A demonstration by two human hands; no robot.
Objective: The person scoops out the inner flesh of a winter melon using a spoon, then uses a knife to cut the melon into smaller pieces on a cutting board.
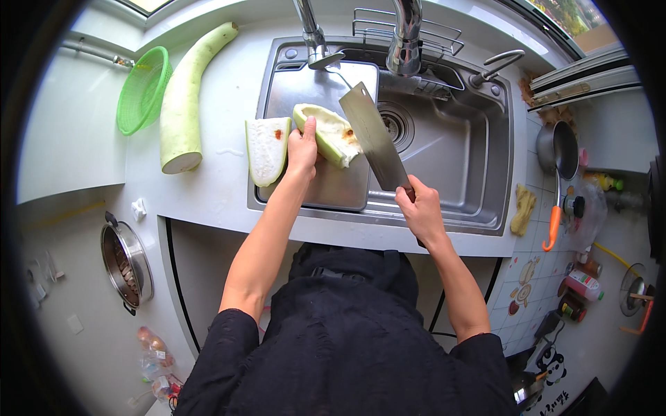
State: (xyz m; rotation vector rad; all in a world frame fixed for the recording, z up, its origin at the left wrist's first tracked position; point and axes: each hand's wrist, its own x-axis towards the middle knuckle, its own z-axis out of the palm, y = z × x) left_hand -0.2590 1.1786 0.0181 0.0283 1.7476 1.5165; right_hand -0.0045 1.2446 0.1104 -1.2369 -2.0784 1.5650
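My left hand (305,146) grips a hollowed piece of pale green gourd (329,134), its open side facing up, over the metal board (338,182) on the sink's left side. My right hand (420,208) is closed around the handle of a broad cleaver (373,136). The blade slants up and left, its far end beside the right side of the held piece. Another gourd piece (268,151), white cut face up with a reddish-brown spot, lies on the board left of my left hand. A long pale green gourd (183,104) with a cut end lies on the counter at the left.
A green plastic basket (144,91) leans beside the long gourd. Two chrome taps (405,52) (315,44) reach over the sink (442,156), with a wire rack (432,31) behind. At the right are a ladle-like pan (558,151) and a yellowish sponge (522,209); a steel pot (136,265) stands lower left.
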